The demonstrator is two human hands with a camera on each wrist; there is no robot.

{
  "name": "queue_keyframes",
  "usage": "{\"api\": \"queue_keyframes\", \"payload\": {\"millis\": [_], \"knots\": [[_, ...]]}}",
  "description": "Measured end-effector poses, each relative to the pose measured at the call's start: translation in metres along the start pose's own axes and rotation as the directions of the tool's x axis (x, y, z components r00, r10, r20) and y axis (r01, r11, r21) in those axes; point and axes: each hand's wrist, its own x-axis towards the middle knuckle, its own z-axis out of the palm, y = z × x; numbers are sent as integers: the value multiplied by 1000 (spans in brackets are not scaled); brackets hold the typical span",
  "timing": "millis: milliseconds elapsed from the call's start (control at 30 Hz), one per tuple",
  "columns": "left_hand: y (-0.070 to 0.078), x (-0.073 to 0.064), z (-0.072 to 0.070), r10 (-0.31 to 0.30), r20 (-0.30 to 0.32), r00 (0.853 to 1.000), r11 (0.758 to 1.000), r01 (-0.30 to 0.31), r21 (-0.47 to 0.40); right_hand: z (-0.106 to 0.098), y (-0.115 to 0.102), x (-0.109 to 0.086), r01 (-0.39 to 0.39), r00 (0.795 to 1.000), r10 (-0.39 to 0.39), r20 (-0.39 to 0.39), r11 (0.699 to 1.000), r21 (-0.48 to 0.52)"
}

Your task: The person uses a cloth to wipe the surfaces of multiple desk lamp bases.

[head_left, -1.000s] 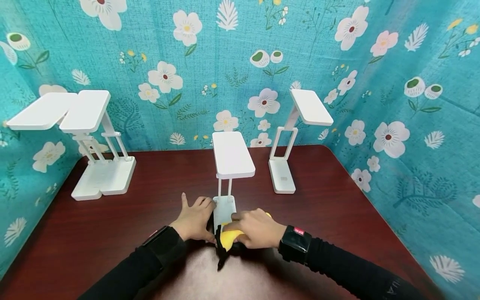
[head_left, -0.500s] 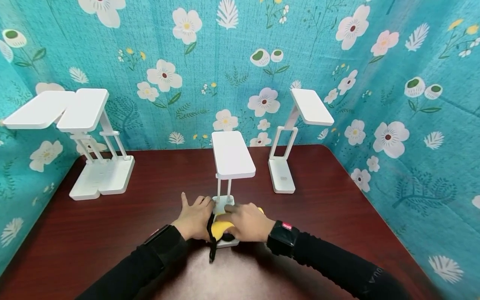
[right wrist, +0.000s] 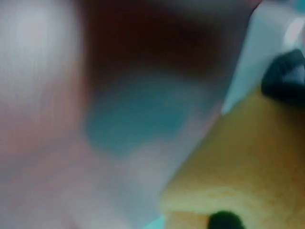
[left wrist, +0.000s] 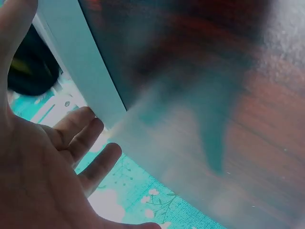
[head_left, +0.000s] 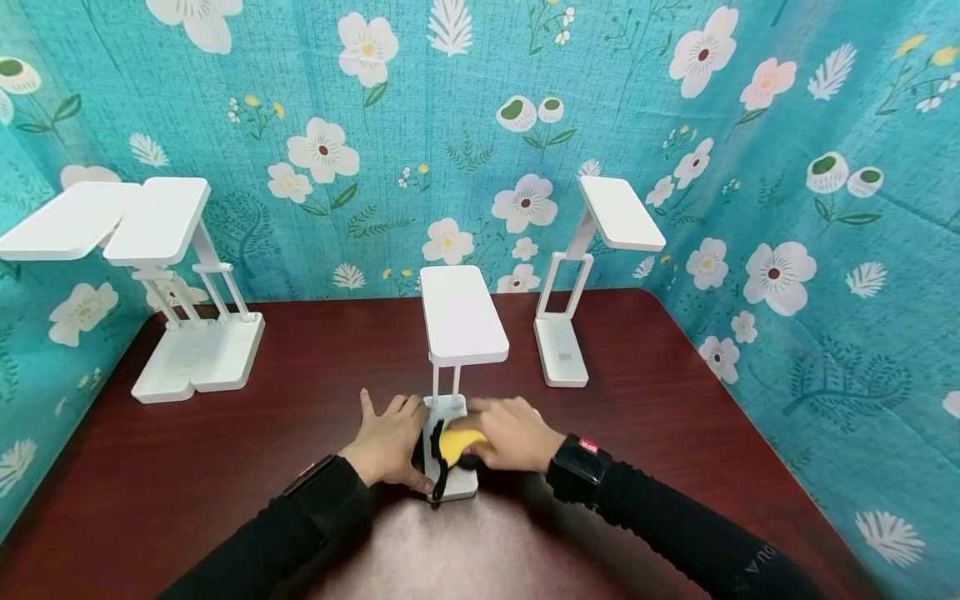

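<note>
In the head view a white folding desk lamp (head_left: 463, 315) stands in the middle of the table. My left hand (head_left: 387, 442) holds its base (head_left: 450, 487) at the left side, the thumb by the front corner and the fingertips farther back along the edge. The base's side also shows in the left wrist view, by my fingertips. My right hand (head_left: 513, 435) grips a yellow cloth with black edging (head_left: 459, 443) against the top of the base. The cloth (right wrist: 248, 157) fills the lower right of the right wrist view. Part of it is hidden by the hand.
Two similar white lamps (head_left: 157, 221) stand side by side at the back left, their bases touching. Another white lamp (head_left: 561, 350) is at the back right. Behind the dark red-brown table (head_left: 330, 358) hangs a turquoise flowered curtain (head_left: 420, 117).
My right hand has moved the cloth left and back over the base, then slightly right again. More of the base's front end now shows. My left hand stays in place.
</note>
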Motion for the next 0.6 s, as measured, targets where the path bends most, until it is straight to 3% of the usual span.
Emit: {"api": "queue_keyframes", "payload": {"millis": [100, 200, 433, 600], "knots": [[0, -1, -1, -2, -2, 1000, 1000, 2, -13, 5, 11, 10, -52, 998, 51, -29, 998, -43], [0, -2, 2, -4, 2, 1000, 1000, 4, -13, 8, 14, 7, -51, 998, 50, -28, 998, -46], [1, -3, 2, 2, 3, 1000, 1000, -2, -8, 1, -5, -30, 94, 995, -94, 12, 994, 54], [0, -3, -1, 6, 43, 999, 1000, -5, -28, -2, -12, -46, 90, 994, -97, 43, 986, 141]]}}
